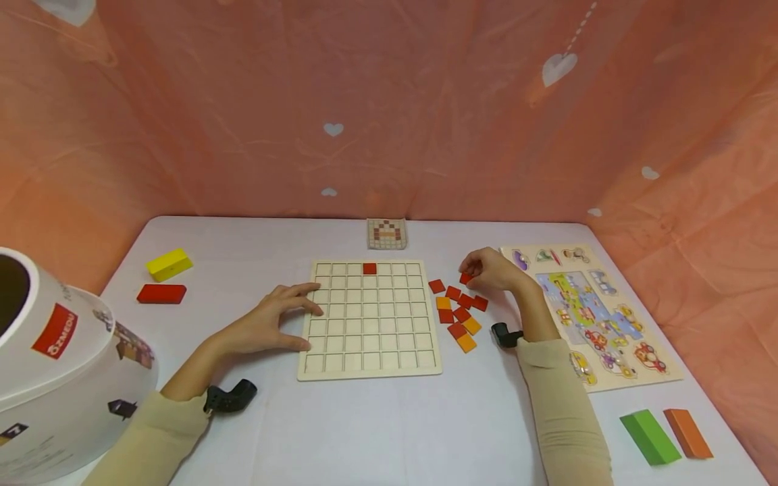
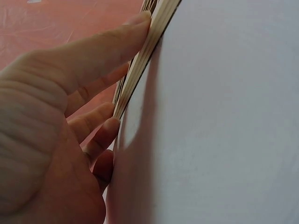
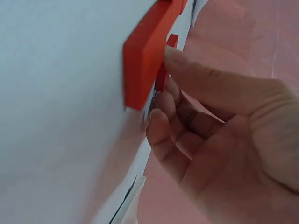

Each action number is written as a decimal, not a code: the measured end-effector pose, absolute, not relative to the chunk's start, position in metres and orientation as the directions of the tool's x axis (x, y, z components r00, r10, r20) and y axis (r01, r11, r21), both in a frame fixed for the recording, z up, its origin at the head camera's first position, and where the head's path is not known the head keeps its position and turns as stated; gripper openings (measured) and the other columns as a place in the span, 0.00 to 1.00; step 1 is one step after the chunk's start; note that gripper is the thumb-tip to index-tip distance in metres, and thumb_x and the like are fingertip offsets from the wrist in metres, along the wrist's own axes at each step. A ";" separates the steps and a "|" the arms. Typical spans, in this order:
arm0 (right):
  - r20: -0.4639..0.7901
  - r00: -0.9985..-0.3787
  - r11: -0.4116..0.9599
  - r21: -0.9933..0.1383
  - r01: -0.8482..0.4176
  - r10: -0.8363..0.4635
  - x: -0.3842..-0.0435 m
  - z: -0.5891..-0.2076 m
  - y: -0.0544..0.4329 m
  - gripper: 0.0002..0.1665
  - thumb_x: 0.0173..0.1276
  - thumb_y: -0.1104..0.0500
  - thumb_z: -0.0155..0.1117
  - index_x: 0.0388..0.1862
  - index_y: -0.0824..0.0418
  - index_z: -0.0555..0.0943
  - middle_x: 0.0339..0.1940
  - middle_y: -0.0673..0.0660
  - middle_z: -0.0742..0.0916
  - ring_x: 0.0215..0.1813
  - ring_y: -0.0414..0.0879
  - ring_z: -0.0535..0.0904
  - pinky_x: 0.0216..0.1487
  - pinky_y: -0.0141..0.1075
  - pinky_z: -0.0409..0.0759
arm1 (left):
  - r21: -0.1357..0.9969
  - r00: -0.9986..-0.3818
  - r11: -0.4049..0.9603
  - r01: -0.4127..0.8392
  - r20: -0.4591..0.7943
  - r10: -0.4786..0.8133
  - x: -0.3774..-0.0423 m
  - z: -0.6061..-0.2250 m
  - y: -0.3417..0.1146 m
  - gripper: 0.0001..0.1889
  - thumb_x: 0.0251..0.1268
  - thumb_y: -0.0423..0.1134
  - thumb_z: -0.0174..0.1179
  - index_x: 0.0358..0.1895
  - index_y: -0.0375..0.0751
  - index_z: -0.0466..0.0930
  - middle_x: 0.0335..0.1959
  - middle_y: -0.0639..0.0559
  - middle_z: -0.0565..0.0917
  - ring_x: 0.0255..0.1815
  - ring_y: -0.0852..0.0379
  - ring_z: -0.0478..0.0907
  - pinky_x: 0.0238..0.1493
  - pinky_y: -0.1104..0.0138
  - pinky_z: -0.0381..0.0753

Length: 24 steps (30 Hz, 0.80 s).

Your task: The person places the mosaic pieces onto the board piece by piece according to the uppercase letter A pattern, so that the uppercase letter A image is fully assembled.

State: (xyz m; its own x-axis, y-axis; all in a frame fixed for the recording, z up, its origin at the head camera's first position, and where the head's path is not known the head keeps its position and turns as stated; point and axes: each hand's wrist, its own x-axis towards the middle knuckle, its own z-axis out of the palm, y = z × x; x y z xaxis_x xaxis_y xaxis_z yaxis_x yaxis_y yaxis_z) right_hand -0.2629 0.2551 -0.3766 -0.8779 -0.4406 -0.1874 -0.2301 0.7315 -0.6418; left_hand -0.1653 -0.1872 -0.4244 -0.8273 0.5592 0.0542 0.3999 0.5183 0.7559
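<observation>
A pale wooden grid board [image 1: 371, 326] lies mid-table, with one red square tile [image 1: 369, 268] in its top row. My left hand [image 1: 258, 327] rests at the board's left edge, fingers spread and fairly straight; the left wrist view shows the thumb and fingertips touching the wooden edge [image 2: 140, 60]. To the right of the board, my right hand [image 1: 495, 268] pinches a small red tile [image 3: 162, 77] between thumb and fingers, close to the tabletop. Another red tile [image 3: 140, 65] lies nearer the right wrist camera. Several loose red and orange tiles [image 1: 462, 314] lie between board and right hand.
Behind the board stands a small pattern card [image 1: 386, 233]. A picture puzzle board [image 1: 608, 317] lies at right, with green [image 1: 650, 437] and orange [image 1: 688, 433] blocks before it. Yellow [image 1: 169, 264] and red [image 1: 161, 293] blocks lie at left, near a white bucket [image 1: 61, 398].
</observation>
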 end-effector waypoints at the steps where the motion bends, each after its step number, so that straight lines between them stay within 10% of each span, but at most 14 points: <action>1: -0.186 -0.880 0.734 -0.639 -0.229 -0.437 -0.264 -0.376 0.254 0.11 0.61 0.75 0.66 0.43 0.74 0.81 0.37 0.63 0.84 0.38 0.52 0.76 0.45 0.39 0.78 | 0.757 -0.828 0.518 0.398 0.053 0.558 -0.165 -0.424 -0.187 0.24 0.50 0.48 0.77 0.52 0.52 0.83 0.76 0.43 0.61 0.72 0.39 0.55 0.65 0.35 0.53; 24: -0.076 -0.882 0.655 -0.700 -0.285 -0.465 -0.271 -0.370 0.229 0.07 0.60 0.75 0.68 0.37 0.73 0.81 0.32 0.62 0.84 0.35 0.52 0.77 0.41 0.34 0.78 | 0.754 -0.821 0.507 0.417 0.073 0.567 -0.167 -0.427 -0.189 0.24 0.49 0.48 0.78 0.52 0.51 0.82 0.76 0.42 0.61 0.70 0.41 0.56 0.63 0.36 0.55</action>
